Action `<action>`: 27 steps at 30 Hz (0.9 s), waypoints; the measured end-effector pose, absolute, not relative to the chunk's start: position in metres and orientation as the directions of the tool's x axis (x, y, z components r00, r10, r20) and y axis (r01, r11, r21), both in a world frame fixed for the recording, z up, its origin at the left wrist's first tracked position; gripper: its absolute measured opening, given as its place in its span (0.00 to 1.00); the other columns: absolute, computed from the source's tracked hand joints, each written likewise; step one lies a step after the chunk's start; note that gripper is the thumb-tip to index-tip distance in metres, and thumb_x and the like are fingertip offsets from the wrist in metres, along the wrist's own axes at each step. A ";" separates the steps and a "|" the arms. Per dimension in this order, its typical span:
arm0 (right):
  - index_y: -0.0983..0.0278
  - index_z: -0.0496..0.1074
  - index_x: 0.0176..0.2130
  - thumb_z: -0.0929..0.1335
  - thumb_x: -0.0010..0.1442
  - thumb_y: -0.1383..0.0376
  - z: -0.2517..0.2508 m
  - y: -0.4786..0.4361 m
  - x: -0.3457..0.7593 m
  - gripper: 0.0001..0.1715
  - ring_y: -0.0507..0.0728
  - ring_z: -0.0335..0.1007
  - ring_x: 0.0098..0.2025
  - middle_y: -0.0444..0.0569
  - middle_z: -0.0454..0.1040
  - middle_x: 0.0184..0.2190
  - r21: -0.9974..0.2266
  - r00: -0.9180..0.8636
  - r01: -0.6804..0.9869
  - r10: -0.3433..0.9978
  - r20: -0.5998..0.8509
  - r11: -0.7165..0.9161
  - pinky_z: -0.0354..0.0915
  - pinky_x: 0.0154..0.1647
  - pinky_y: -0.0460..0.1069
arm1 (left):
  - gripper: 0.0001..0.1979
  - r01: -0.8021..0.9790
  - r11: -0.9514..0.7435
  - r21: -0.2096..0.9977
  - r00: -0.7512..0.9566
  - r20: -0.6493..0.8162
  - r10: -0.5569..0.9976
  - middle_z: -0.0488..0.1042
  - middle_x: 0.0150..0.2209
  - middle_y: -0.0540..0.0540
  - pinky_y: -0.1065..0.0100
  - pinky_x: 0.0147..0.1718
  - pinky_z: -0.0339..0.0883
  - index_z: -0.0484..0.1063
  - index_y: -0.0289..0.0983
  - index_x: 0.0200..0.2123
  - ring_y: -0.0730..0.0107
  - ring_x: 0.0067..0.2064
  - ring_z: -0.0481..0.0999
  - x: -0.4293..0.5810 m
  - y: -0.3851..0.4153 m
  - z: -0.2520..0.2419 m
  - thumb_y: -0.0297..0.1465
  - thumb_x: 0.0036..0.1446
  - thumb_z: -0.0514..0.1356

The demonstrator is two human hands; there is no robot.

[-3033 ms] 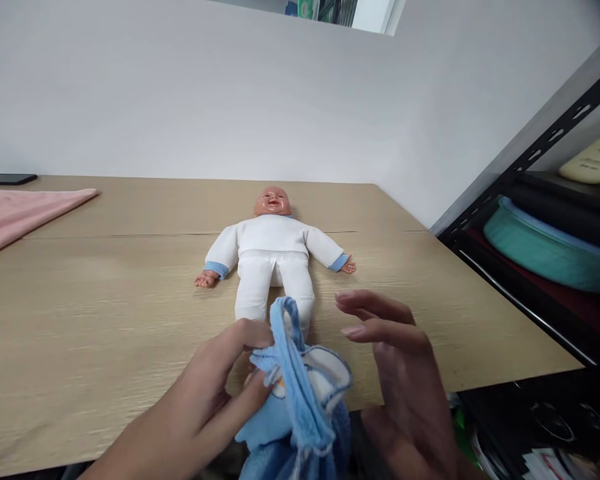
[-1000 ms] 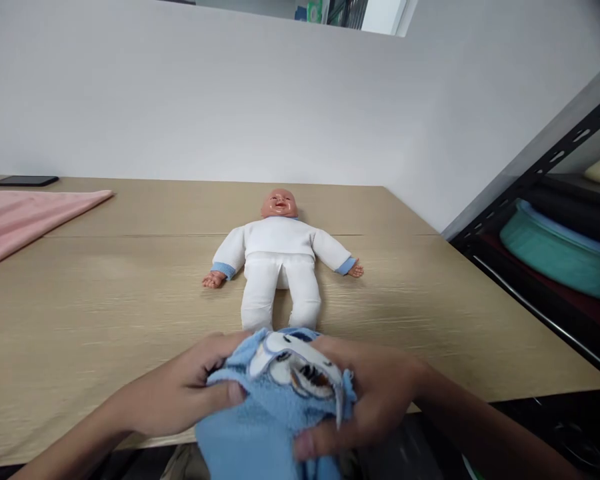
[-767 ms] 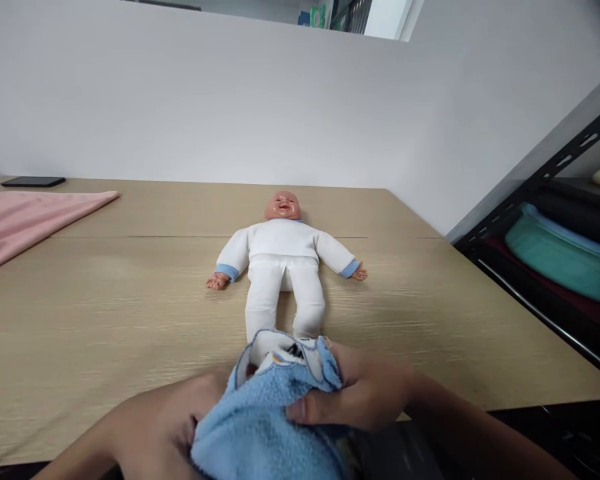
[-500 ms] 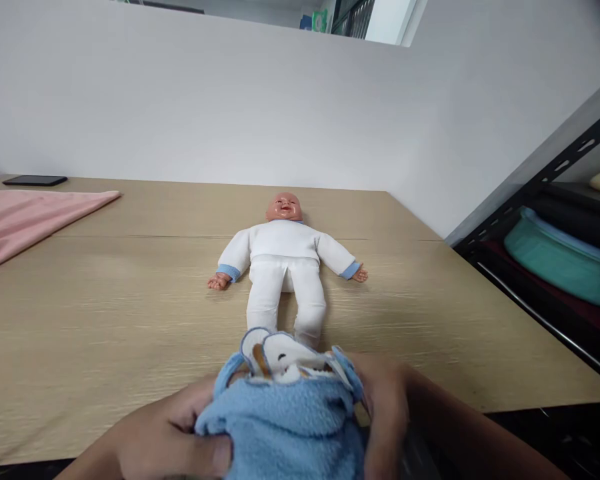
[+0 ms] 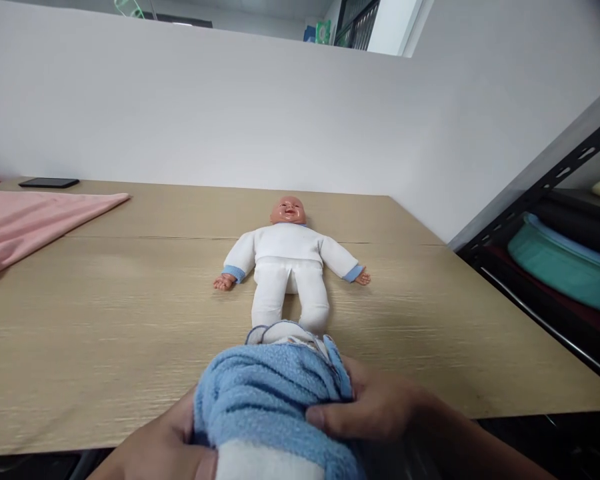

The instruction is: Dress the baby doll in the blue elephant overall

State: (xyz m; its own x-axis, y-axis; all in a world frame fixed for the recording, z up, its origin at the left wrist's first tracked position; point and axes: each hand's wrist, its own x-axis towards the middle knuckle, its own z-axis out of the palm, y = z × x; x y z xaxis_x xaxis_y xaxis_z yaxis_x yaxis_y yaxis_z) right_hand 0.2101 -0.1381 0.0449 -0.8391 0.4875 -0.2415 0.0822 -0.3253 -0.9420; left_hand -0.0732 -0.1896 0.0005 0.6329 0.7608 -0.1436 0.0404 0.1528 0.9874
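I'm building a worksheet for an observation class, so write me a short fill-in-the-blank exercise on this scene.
1. The left hand and the right hand hold a fuzzy cloth coloured mostly ____.
2. The doll lies on its ____ on the table.
3. The smooth cloth at the picture's left edge is coloured ____.
4. In the picture, the dark shelf stands to the ____ of the doll.

Missing words: blue; back; pink; right.

The doll [image 5: 289,241] lies on the table [image 5: 130,320], beyond the garment [image 5: 270,383].
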 end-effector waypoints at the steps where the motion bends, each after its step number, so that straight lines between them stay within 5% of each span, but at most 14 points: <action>1: 0.63 0.79 0.63 0.84 0.54 0.48 0.043 -0.138 0.210 0.44 0.64 0.81 0.59 0.54 0.85 0.54 -0.940 -0.861 0.064 0.458 -0.222 -0.335 0.73 0.67 0.56 | 0.48 0.024 0.173 0.985 0.634 -0.149 0.758 0.87 0.45 0.38 0.44 0.53 0.81 0.79 0.45 0.64 0.36 0.55 0.86 -0.070 -0.190 0.003 0.67 0.47 0.71; 3: 0.65 0.82 0.55 0.89 0.36 0.53 0.042 -0.137 0.206 0.49 0.66 0.83 0.55 0.51 0.86 0.47 -0.944 -0.887 0.017 0.431 -0.166 -0.328 0.74 0.66 0.55 | 0.49 -0.007 0.213 0.977 0.638 -0.160 0.753 0.86 0.51 0.36 0.45 0.56 0.80 0.77 0.43 0.66 0.38 0.57 0.85 -0.064 -0.190 0.011 0.65 0.49 0.72; 5: 0.63 0.84 0.50 0.90 0.30 0.58 0.046 -0.138 0.201 0.47 0.65 0.84 0.52 0.48 0.86 0.44 -0.959 -0.860 0.017 0.485 -0.158 -0.283 0.76 0.63 0.53 | 0.47 -0.020 0.255 0.967 0.638 -0.185 0.747 0.86 0.52 0.36 0.49 0.57 0.79 0.78 0.41 0.64 0.42 0.55 0.85 -0.056 -0.188 0.021 0.61 0.47 0.76; 10: 0.59 0.83 0.53 0.76 0.55 0.69 0.064 -0.149 0.189 0.25 0.60 0.83 0.49 0.46 0.86 0.47 -0.992 -0.739 0.098 0.673 -0.019 0.080 0.78 0.58 0.51 | 0.27 0.148 0.210 0.966 0.444 -0.255 0.859 0.85 0.48 0.45 0.62 0.52 0.78 0.78 0.41 0.56 0.55 0.49 0.84 -0.046 -0.183 0.032 0.40 0.55 0.76; 15: 0.60 0.80 0.53 0.72 0.59 0.69 0.061 -0.157 0.185 0.22 0.61 0.82 0.47 0.49 0.86 0.46 -0.889 -0.554 0.344 0.830 0.067 0.301 0.78 0.54 0.53 | 0.22 0.195 0.155 0.968 0.272 -0.205 0.940 0.79 0.35 0.52 0.66 0.38 0.76 0.66 0.42 0.62 0.65 0.32 0.78 -0.045 -0.183 0.033 0.43 0.70 0.63; 20: 0.65 0.76 0.61 0.68 0.67 0.60 0.059 -0.156 0.176 0.25 0.72 0.82 0.51 0.62 0.85 0.49 -0.645 -0.383 0.741 0.906 -0.178 0.187 0.74 0.51 0.61 | 0.16 0.433 0.116 0.894 0.256 -0.245 0.935 0.79 0.32 0.52 0.64 0.38 0.72 0.66 0.43 0.56 0.59 0.35 0.81 -0.046 -0.182 0.035 0.46 0.77 0.55; 23: 0.66 0.72 0.67 0.67 0.70 0.60 0.061 -0.154 0.168 0.30 0.76 0.80 0.59 0.67 0.82 0.58 -0.543 -0.389 0.814 0.887 -0.248 0.205 0.72 0.58 0.66 | 0.15 0.565 0.110 0.818 0.194 -0.261 0.946 0.80 0.35 0.48 0.60 0.40 0.72 0.69 0.42 0.52 0.53 0.38 0.82 -0.043 -0.181 0.027 0.46 0.76 0.54; 27: 0.64 0.73 0.66 0.67 0.69 0.61 0.060 -0.153 0.163 0.28 0.76 0.79 0.59 0.64 0.79 0.62 -0.478 -0.433 0.833 0.865 -0.254 0.277 0.73 0.57 0.66 | 0.12 0.732 0.005 0.681 0.155 -0.173 0.973 0.83 0.47 0.35 0.46 0.54 0.72 0.71 0.39 0.50 0.38 0.55 0.81 -0.039 -0.181 0.011 0.39 0.71 0.56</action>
